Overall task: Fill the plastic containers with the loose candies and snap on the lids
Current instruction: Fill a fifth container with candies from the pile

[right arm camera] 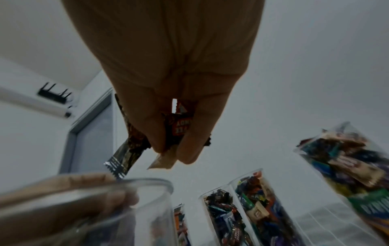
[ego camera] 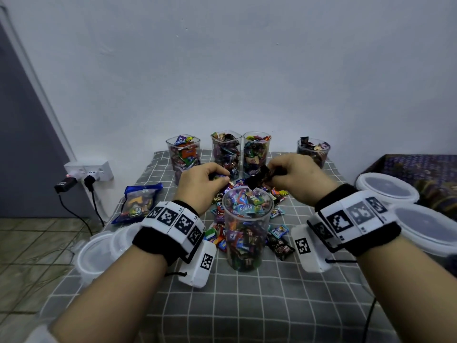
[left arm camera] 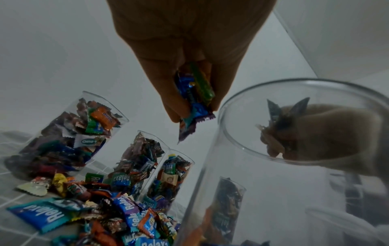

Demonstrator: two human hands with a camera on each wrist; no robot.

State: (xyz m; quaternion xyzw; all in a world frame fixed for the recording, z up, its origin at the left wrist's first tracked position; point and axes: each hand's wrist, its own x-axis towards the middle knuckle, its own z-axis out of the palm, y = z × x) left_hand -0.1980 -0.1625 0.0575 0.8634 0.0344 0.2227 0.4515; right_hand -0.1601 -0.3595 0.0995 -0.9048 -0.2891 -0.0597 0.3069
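The near container (ego camera: 247,229) stands mid-tabletop (ego camera: 247,305), heaped to its rim. Both grips pinch candies above it: left hand (ego camera: 201,185), right hand (ego camera: 296,179). Dropped now, they would likely spill off the heap and block the lid.

My two hands (ego camera: 205,179) (ego camera: 294,174), five candy-filled clear containers (ego camera: 247,226), four white lids (ego camera: 388,186), one blue snack bag (ego camera: 138,201), one candy pile (ego camera: 277,211)
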